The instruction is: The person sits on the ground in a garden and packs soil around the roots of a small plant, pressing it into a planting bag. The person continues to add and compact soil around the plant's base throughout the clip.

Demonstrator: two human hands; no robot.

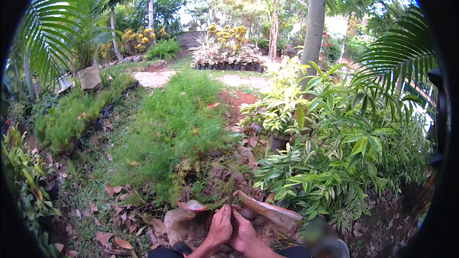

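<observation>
My left hand (219, 225) and my right hand (244, 230) meet low in the middle of the head view. Between their thumbs and fingers they pinch a small bundle of thin green stems (230, 195), held upright with the tips pointing away from me. Beneath the hands lies an open woven plastic sack (179, 222) with a red-striped edge, bearing brown soil or debris. The lower ends of the stems are hidden by my fingers. Feathery green plants (179, 121) stand just beyond the sack.
Variegated leafy shrubs (322, 164) crowd the right side, near a tree trunk (313, 28) and a black plant bag (279, 143). Dry leaves (123, 242) litter the grass at left. A blurred round container (342, 249) sits at bottom right. Low bushy plants (68, 125) line the left.
</observation>
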